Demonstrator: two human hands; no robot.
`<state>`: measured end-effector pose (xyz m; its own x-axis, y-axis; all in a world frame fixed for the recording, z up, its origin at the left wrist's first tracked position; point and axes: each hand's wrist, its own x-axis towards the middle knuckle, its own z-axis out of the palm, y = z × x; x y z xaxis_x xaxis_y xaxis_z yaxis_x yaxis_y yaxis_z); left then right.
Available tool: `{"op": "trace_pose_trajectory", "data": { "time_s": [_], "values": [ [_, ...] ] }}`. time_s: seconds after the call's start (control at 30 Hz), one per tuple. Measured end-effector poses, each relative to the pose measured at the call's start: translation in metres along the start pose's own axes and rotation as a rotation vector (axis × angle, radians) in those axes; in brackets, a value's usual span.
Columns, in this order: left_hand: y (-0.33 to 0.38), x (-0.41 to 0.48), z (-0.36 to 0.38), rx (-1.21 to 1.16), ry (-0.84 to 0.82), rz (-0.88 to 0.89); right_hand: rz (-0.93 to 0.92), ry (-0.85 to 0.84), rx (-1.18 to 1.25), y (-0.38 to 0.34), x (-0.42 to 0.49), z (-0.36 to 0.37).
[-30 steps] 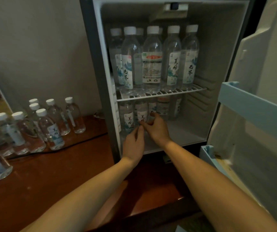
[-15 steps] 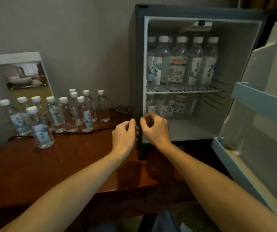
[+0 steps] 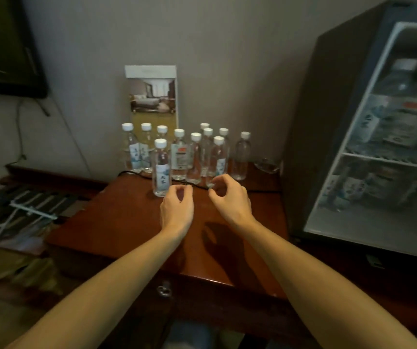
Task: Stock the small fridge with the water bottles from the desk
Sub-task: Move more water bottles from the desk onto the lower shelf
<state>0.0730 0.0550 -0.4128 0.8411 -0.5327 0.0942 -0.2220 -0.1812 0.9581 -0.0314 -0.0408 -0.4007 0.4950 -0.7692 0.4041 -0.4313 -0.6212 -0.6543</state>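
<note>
The left hand (image 3: 177,210) hovers over the bench (image 3: 116,222), fingers (image 3: 177,191) half-curled and empty. The front bottle (image 3: 162,170) stands just at its 11 o'clock. The right hand (image 3: 231,201), fingers (image 3: 221,180) loosely hooked, holds nothing. The other water bottles (image 3: 194,157) stand at 12 o'clock. At 3 o'clock the fridge (image 3: 310,122) is cut off, its contents blurred.

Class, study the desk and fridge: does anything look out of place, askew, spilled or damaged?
Nothing spilled or toppled. A black cable lies across the desk among the upright water bottles, where it could snag one.
</note>
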Motion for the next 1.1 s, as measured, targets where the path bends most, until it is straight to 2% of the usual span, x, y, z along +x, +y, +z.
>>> {"op": "trace_pose_trajectory", "data": {
  "time_s": [0.23,0.4,0.57,0.87,1.1],
  "values": [
    [-0.053,0.074,-0.033,0.037,0.092,-0.065,0.087,-0.157,0.082,-0.008,0.044,0.088],
    [-0.069,0.108,-0.032,0.042,0.070,-0.051,0.088,-0.179,0.156,-0.006,0.075,0.134],
    [-0.067,0.125,-0.023,0.071,-0.019,0.017,0.046,-0.195,0.288,-0.008,0.094,0.151],
    [-0.061,0.121,-0.026,-0.008,-0.047,0.009,-0.001,-0.196,0.282,-0.008,0.083,0.139],
    [-0.058,0.078,-0.022,-0.063,-0.155,0.018,0.032,-0.179,0.215,0.005,0.033,0.079]
  ]
}}
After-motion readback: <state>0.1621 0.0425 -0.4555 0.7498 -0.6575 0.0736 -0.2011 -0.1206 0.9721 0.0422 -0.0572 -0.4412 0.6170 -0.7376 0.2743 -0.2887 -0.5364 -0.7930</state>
